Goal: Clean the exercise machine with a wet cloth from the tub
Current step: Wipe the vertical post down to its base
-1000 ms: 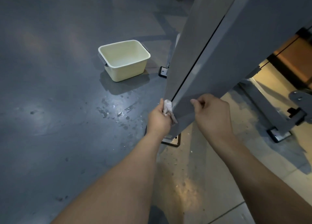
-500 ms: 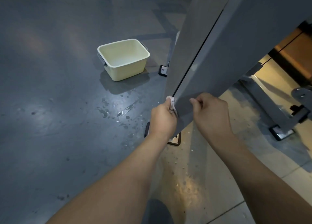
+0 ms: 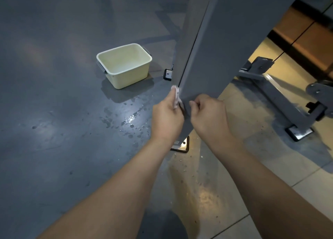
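**While wiping the frame edge: hand pose, one moment**

As seen from the head camera, both bare forearms reach forward and down, converging on the lower part of the grey exercise machine (image 3: pixel 225 49) post.

Left hand (image 3: pixel 166 116): back of hand toward camera, fingers curled round a small pale cloth (image 3: pixel 176 96). The cloth is bunched, sticks up above the fist, and is pressed against the left corner edge of the post, beside the dark seam that runs up it.

Right hand (image 3: pixel 209 112): just beside the left, post edge between them. Fingers curled in, knuckles up, set against the right face of the post. Nothing shows in it; cannot tell whether it grips anything.

Tub (image 3: pixel 124 66): cream, rectangular, grey side handles, upright on the dark floor (image 3: pixel 54 112), left of the post and well apart from the hands. Contents not readable.

Water splashes (image 3: pixel 128 121) lie on the floor between tub and left hand. Foot plate (image 3: pixel 182 146) of the post shows below the left wrist.
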A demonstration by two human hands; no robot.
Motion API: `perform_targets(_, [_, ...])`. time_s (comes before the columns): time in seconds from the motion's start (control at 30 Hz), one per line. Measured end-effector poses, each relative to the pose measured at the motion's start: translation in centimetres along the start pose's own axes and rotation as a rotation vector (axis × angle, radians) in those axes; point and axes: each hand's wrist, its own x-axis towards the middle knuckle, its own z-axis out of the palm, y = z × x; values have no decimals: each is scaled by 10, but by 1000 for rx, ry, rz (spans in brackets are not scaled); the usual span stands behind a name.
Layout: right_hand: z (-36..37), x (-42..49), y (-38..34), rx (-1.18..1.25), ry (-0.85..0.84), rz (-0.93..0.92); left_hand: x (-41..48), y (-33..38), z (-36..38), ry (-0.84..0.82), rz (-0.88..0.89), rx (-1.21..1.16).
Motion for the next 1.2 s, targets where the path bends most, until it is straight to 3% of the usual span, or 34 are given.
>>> perform_targets(0.17, [-6,3,1,-21,-68,40,-3,-6,1,16,121,14])
perform_targets(0.37, [-6,4,2,-17,-84,67,-5,-58,16,-220,-212,375])
perform_targets(0.47, [-6,1,2,-17,-89,45,-3,-54,15,-204,-286,192])
perform_targets(0.67, [-6,0,-2,-36,-93,51,12,3,-29,-137,-121,-383])
perform_targets(0.73, [-6,-4,-3,-11,-111,65,13,6,-48,-150,-122,-404])
perform_targets(0.87, [-15,-12,-22,149,-288,209,-1,1,-78,-116,-318,-417])
perform_targets(1.0, [-17,-28,-49,587,-469,515,-25,10,-109,-56,-509,-609])
perform_targets(1.2, [-22,-69,-98,811,-618,641,-81,-9,-147,64,-734,-841])
